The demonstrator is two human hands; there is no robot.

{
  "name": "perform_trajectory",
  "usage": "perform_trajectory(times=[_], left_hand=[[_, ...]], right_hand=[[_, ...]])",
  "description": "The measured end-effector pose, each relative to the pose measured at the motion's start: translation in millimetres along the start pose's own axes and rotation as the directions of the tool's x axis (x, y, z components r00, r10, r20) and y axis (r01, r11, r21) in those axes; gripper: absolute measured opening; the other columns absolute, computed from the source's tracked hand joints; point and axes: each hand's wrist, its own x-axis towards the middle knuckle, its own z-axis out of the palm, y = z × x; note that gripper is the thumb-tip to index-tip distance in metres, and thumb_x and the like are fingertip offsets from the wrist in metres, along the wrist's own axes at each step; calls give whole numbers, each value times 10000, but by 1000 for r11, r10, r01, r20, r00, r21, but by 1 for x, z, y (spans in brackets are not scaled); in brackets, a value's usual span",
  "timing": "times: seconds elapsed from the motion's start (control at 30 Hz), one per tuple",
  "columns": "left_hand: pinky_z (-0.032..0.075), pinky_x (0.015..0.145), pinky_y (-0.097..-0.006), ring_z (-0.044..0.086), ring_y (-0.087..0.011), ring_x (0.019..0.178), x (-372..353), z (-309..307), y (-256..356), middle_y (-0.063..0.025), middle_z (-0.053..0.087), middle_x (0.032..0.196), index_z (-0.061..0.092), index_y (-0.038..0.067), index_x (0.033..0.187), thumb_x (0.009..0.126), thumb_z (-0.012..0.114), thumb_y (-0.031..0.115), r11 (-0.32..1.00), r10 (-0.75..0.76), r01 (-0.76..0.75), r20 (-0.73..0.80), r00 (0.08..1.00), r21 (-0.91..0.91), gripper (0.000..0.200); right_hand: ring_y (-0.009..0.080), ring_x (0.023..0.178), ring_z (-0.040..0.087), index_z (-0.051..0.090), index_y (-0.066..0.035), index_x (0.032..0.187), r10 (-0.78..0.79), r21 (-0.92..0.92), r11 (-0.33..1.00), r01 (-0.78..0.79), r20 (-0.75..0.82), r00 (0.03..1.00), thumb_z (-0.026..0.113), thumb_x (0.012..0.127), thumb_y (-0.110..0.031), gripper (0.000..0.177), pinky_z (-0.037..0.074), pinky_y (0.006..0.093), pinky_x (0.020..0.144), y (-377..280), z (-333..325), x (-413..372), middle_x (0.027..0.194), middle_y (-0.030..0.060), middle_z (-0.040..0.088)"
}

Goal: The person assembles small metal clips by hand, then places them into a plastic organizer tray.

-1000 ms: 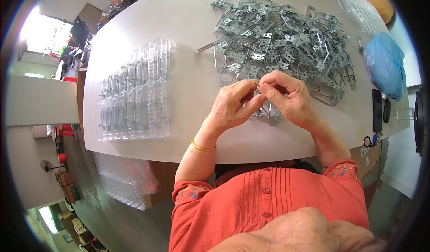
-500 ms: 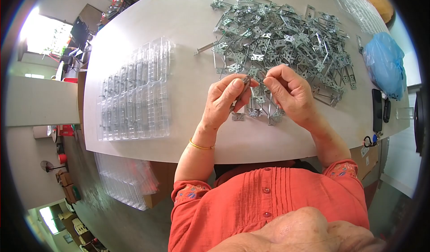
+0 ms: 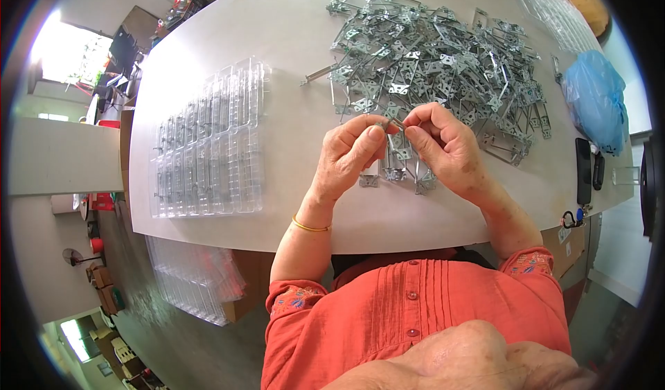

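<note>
Between my two hands is a small metal bracket [image 3: 395, 124], partly covered by the fingers. My left hand [image 3: 348, 151] pinches one end of it with thumb and forefinger. On the other end, my right hand [image 3: 447, 149] has its thumb and fingertips closed. Just beyond both hands lies a tangled pile of metal brackets [image 3: 443, 64], with flat drilled plates and thin rods. A few brackets at the pile's near edge show below and between the hands.
Left on the table [image 3: 291, 203] is a clear plastic tray [image 3: 208, 140] with metal parts in its slots. To the right are a blue plastic bag [image 3: 594, 101], a black case [image 3: 583, 172] and a glass [image 3: 625, 176]. More clear trays [image 3: 194, 279] sit below the table's left edge.
The bracket has turned from lying along my left palm to pointing across toward my right hand. My right fingers have come in and closed on its other end.
</note>
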Motion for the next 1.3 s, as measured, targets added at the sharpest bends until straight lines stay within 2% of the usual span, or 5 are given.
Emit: perform_trajectory(times=[0.3, 0.5, 0.7, 0.93, 1.3], left_hand=[[433, 583, -251, 540, -63, 664, -3, 6, 6, -3, 614, 728, 719, -20, 1113, 1035, 671, 312, 984, -99, 89, 54, 994, 154, 344], [408, 547, -273, 473, -63, 603, -3, 9, -3, -3, 568, 662, 712, -30, 1073, 996, 714, 288, 954, 6, -54, 160, 987, 294, 328], [421, 551, -260, 546, -85, 611, -5, 14, 4, -19, 630, 721, 731, -9, 1094, 1023, 643, 278, 960, -13, -62, 266, 964, 274, 309], [357, 495, -215, 466, -51, 550, 0, 3, 5, -3, 603, 713, 731, -13, 1097, 1089, 554, 374, 976, -176, 174, -6, 984, -131, 425], [347, 499, -217, 447, -36, 567, 1, 5, -3, 16, 591, 700, 721, 7, 1058, 1090, 571, 365, 996, -91, 90, -32, 995, -28, 389]], right_hand=[[73, 584, 523, 597, -14, 1145, 223, 389, 873, -296, 222, 949, 554, 1108, -251, 243, 439, 243, 530, -8, -9, 10, 718, -12, 577], [57, 532, 496, 599, -30, 1033, 279, 239, 903, -357, 305, 910, 575, 1099, -284, 264, 411, 233, 477, 0, -17, 12, 688, -11, 572], [20, 519, 460, 580, -71, 1010, 11, -54, 998, -14, -49, 999, 554, 1108, -242, 199, 361, 196, 463, 5, -12, 9, 708, -45, 541], [8, 640, 455, 614, -53, 1053, 75, 105, 991, -81, 63, 995, 602, 1078, -149, 100, 376, 206, 557, -5, -9, 7, 749, -72, 523], [21, 631, 467, 637, -35, 1048, 204, 45, 976, -212, 136, 969, 615, 1059, -129, 97, 379, 229, 543, -18, -2, 0, 724, -58, 548]])
